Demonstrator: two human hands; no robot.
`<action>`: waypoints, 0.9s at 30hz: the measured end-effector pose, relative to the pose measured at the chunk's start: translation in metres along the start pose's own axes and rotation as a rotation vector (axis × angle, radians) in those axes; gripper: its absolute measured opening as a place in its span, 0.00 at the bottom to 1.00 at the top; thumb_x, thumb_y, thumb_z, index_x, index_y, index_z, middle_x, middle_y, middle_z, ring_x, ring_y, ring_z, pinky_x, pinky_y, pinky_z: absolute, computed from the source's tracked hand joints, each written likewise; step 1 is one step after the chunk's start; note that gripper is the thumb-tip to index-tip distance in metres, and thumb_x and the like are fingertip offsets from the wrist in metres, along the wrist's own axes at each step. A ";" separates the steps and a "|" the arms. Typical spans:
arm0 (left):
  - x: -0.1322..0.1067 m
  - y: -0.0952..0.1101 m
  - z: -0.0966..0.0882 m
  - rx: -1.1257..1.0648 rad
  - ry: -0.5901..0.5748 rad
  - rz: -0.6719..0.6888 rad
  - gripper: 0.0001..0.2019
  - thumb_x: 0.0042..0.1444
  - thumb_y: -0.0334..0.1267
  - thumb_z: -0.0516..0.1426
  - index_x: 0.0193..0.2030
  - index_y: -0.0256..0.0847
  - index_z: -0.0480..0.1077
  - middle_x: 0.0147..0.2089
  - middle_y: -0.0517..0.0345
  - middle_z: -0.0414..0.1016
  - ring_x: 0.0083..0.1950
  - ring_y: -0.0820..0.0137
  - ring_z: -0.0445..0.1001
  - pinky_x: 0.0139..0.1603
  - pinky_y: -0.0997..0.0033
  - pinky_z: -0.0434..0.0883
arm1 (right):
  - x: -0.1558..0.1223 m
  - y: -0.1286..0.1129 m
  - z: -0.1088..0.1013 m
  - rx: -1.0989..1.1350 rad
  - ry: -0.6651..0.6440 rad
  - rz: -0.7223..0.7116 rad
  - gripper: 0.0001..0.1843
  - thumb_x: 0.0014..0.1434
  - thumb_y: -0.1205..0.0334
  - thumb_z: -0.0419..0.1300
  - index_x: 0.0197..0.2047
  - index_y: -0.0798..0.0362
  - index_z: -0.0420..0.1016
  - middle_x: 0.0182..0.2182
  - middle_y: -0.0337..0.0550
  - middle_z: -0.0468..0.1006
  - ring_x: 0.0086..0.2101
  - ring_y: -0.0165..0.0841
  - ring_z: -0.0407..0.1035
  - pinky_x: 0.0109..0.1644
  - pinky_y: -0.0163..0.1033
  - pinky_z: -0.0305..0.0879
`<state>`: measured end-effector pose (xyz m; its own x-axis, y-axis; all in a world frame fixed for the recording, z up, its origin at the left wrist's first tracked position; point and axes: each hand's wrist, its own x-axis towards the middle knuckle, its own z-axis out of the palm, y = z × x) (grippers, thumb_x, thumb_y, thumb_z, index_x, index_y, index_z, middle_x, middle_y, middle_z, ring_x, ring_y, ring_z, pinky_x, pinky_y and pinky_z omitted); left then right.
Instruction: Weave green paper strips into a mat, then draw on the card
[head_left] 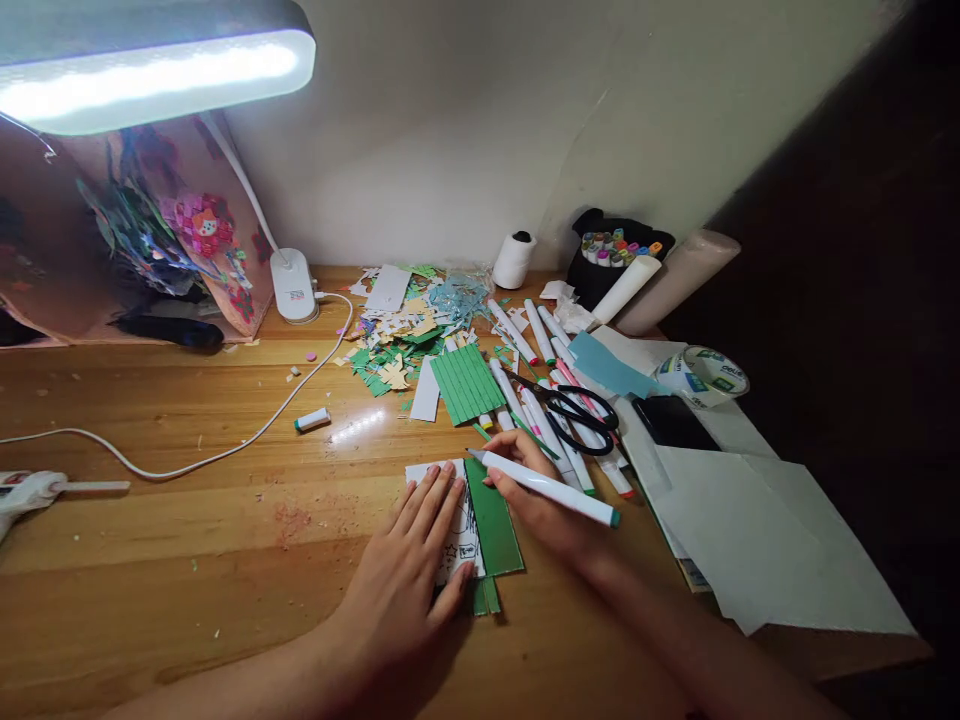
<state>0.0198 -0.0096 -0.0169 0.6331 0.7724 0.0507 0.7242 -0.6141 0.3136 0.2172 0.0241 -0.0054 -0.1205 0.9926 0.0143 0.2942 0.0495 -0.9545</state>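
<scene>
Left hand (409, 570) flat, pinning white card (450, 520) near bench (187, 560) edge; right hand (551, 510) grips marker (547, 487), tip over green paper (491, 525). Keep card pressed, strokes light.

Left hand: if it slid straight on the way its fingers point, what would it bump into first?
Likely the green strips just beyond the white paper under the left hand. Only bare desk shows between, though depth is hard to judge.

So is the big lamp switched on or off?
On. The lamp at the top left glows bright white and makes a shiny spot on the wooden desk.
</scene>
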 end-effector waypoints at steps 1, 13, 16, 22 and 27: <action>0.000 0.000 0.000 0.001 0.001 -0.001 0.34 0.66 0.46 0.47 0.71 0.39 0.34 0.73 0.53 0.38 0.72 0.61 0.41 0.69 0.54 0.49 | 0.000 0.001 0.001 -0.008 0.009 0.001 0.09 0.61 0.57 0.54 0.43 0.51 0.63 0.37 0.41 0.70 0.37 0.33 0.68 0.40 0.38 0.66; -0.002 -0.001 0.001 0.016 -0.016 0.005 0.33 0.66 0.45 0.46 0.71 0.38 0.33 0.73 0.53 0.37 0.72 0.61 0.39 0.69 0.53 0.51 | 0.001 0.007 -0.005 -0.114 0.057 -0.048 0.04 0.60 0.60 0.55 0.35 0.51 0.64 0.30 0.36 0.69 0.32 0.31 0.65 0.36 0.36 0.62; -0.001 -0.001 0.001 0.018 -0.010 0.007 0.34 0.66 0.47 0.46 0.71 0.38 0.33 0.73 0.53 0.37 0.72 0.61 0.39 0.69 0.54 0.51 | 0.002 0.008 -0.004 -0.121 0.038 -0.054 0.03 0.59 0.61 0.55 0.36 0.51 0.64 0.30 0.36 0.69 0.31 0.31 0.65 0.36 0.35 0.61; 0.000 -0.001 0.002 0.017 -0.004 0.017 0.33 0.66 0.46 0.46 0.71 0.38 0.34 0.73 0.53 0.38 0.72 0.62 0.39 0.69 0.54 0.50 | 0.003 0.010 -0.004 -0.143 0.014 -0.071 0.03 0.59 0.62 0.55 0.35 0.51 0.64 0.29 0.36 0.68 0.31 0.31 0.65 0.36 0.36 0.60; 0.000 0.000 0.000 0.009 0.013 0.015 0.34 0.65 0.45 0.47 0.71 0.38 0.35 0.73 0.54 0.38 0.72 0.62 0.39 0.69 0.55 0.50 | 0.003 0.009 -0.004 -0.146 -0.002 -0.056 0.03 0.58 0.62 0.56 0.36 0.51 0.64 0.30 0.36 0.69 0.32 0.31 0.65 0.36 0.36 0.60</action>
<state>0.0197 -0.0100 -0.0172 0.6402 0.7652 0.0679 0.7172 -0.6270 0.3042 0.2235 0.0277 -0.0126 -0.1422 0.9876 0.0658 0.4213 0.1205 -0.8989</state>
